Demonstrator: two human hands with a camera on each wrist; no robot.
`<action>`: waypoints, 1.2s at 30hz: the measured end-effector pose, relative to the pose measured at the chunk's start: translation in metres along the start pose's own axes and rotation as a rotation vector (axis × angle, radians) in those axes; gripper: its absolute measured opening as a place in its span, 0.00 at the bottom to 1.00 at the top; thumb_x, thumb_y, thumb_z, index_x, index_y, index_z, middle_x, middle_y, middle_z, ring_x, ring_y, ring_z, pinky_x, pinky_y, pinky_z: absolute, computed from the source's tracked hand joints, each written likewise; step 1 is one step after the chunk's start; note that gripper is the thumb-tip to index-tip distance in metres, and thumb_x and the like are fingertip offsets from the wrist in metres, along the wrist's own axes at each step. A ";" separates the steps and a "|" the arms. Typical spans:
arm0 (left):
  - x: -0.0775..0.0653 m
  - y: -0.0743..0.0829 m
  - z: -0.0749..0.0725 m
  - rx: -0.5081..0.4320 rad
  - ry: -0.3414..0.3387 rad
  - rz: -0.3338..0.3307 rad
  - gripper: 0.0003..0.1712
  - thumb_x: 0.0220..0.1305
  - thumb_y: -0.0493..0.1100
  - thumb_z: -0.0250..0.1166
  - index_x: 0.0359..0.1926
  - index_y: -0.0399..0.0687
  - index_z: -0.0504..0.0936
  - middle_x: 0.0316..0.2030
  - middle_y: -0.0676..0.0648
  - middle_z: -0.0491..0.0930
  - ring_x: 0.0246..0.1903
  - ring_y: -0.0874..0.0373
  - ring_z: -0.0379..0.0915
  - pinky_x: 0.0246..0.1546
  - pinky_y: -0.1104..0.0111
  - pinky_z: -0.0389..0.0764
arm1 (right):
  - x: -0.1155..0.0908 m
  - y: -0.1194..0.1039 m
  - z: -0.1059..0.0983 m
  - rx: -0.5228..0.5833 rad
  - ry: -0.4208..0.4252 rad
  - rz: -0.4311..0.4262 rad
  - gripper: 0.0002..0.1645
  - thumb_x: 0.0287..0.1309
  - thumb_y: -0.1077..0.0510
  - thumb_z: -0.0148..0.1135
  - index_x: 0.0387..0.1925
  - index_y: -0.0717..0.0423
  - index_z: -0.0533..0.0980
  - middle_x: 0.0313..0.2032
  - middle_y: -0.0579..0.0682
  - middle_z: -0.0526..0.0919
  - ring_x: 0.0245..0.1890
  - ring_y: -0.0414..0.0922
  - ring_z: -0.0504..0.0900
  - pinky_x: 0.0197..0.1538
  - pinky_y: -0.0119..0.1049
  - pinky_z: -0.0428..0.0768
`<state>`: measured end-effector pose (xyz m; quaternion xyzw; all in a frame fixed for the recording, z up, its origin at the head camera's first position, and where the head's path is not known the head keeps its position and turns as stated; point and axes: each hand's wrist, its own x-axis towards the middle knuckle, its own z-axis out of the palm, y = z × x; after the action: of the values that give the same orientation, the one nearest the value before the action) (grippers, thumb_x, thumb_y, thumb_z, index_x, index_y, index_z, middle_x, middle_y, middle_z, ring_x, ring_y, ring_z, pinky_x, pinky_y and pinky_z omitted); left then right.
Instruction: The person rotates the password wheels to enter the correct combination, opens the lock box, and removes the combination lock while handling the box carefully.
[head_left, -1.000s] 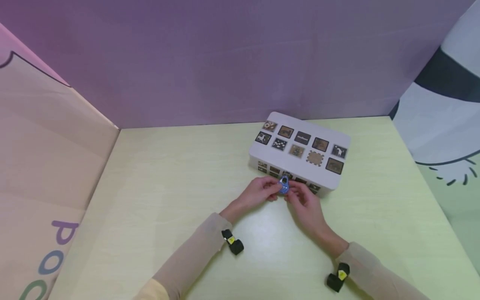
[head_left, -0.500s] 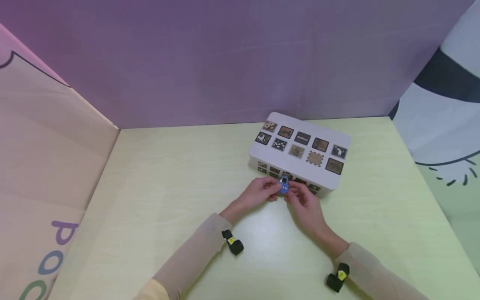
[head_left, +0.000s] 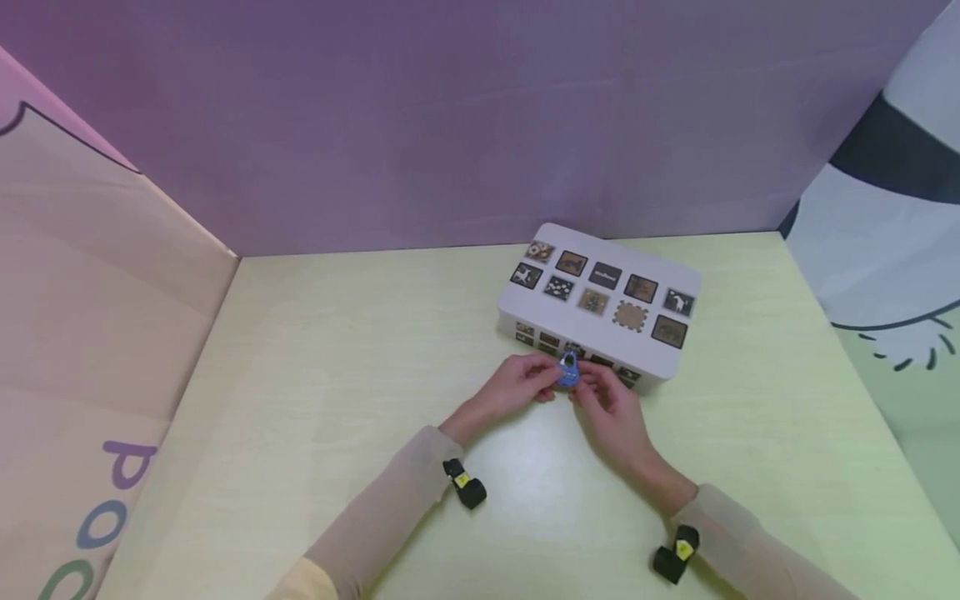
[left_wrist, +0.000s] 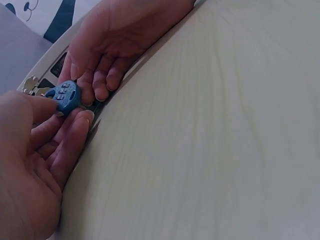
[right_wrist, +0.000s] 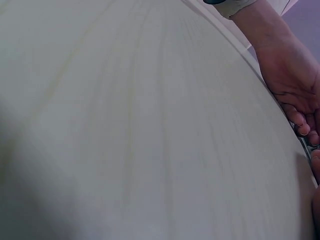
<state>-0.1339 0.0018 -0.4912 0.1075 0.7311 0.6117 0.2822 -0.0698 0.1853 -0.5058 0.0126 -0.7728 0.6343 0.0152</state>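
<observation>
A small blue combination padlock [head_left: 567, 377] is at the front side of a white tin box [head_left: 581, 323] printed with square pictures. My left hand [head_left: 517, 383] pinches the padlock from the left, its thumb lying on the front face in the left wrist view. From the other side my right hand [head_left: 617, 417] holds the padlock's edge with thumb and index finger, the other fingers curled below. Number dials show on the padlock [left_wrist: 67, 97], and its shackle lies close to a metal clasp [left_wrist: 31, 86] on the box. The right wrist view misses the padlock.
The box stands at an angle on a pale wooden table [head_left: 360, 350], near its back edge. Behind rises a purple wall panel [head_left: 420, 125], with printed panels at left and right. Both sleeves carry black wrist cameras, one left [head_left: 471, 492] and one right [head_left: 670, 564].
The padlock tilts very slightly between the fingers. Both hands and the box keep the same place.
</observation>
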 end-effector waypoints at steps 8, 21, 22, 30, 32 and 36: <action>0.000 -0.001 -0.001 -0.031 -0.023 0.000 0.14 0.74 0.40 0.63 0.56 0.39 0.82 0.44 0.46 0.87 0.38 0.58 0.83 0.45 0.68 0.88 | 0.000 -0.001 -0.001 0.001 -0.013 0.009 0.19 0.74 0.66 0.56 0.63 0.67 0.72 0.48 0.63 0.83 0.44 0.42 0.85 0.52 0.30 0.86; 0.001 -0.003 -0.001 -0.048 -0.017 0.005 0.15 0.72 0.43 0.66 0.54 0.39 0.82 0.41 0.46 0.86 0.37 0.57 0.82 0.44 0.68 0.88 | 0.000 0.000 -0.001 -0.002 -0.017 0.007 0.19 0.73 0.66 0.56 0.63 0.66 0.73 0.49 0.63 0.83 0.45 0.43 0.85 0.53 0.30 0.86; 0.001 -0.003 -0.001 -0.046 -0.015 0.006 0.15 0.72 0.43 0.66 0.54 0.39 0.82 0.40 0.45 0.86 0.36 0.57 0.82 0.44 0.68 0.88 | 0.000 0.000 -0.001 -0.003 -0.017 0.005 0.19 0.73 0.66 0.56 0.63 0.66 0.73 0.49 0.63 0.83 0.45 0.44 0.85 0.53 0.30 0.86; 0.001 -0.003 -0.001 -0.018 -0.018 0.024 0.16 0.74 0.44 0.64 0.54 0.38 0.82 0.40 0.46 0.86 0.36 0.57 0.82 0.43 0.68 0.88 | -0.001 -0.002 0.000 -0.014 -0.011 -0.005 0.19 0.73 0.66 0.57 0.62 0.66 0.73 0.48 0.62 0.84 0.43 0.42 0.85 0.51 0.29 0.86; 0.001 -0.003 -0.001 -0.016 -0.019 0.027 0.16 0.74 0.44 0.64 0.54 0.38 0.82 0.41 0.46 0.86 0.35 0.58 0.82 0.43 0.68 0.88 | -0.001 -0.003 0.000 -0.012 -0.010 -0.005 0.19 0.73 0.66 0.57 0.62 0.66 0.73 0.48 0.62 0.84 0.43 0.41 0.85 0.51 0.29 0.86; 0.000 -0.001 -0.001 -0.003 -0.018 0.032 0.16 0.74 0.44 0.64 0.55 0.38 0.82 0.41 0.46 0.86 0.36 0.58 0.82 0.43 0.68 0.88 | -0.002 -0.004 0.000 -0.010 -0.010 -0.005 0.19 0.72 0.67 0.57 0.62 0.67 0.73 0.48 0.63 0.84 0.43 0.41 0.85 0.51 0.29 0.87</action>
<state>-0.1344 0.0011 -0.4925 0.1243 0.7257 0.6163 0.2793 -0.0679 0.1845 -0.5020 0.0175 -0.7761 0.6302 0.0128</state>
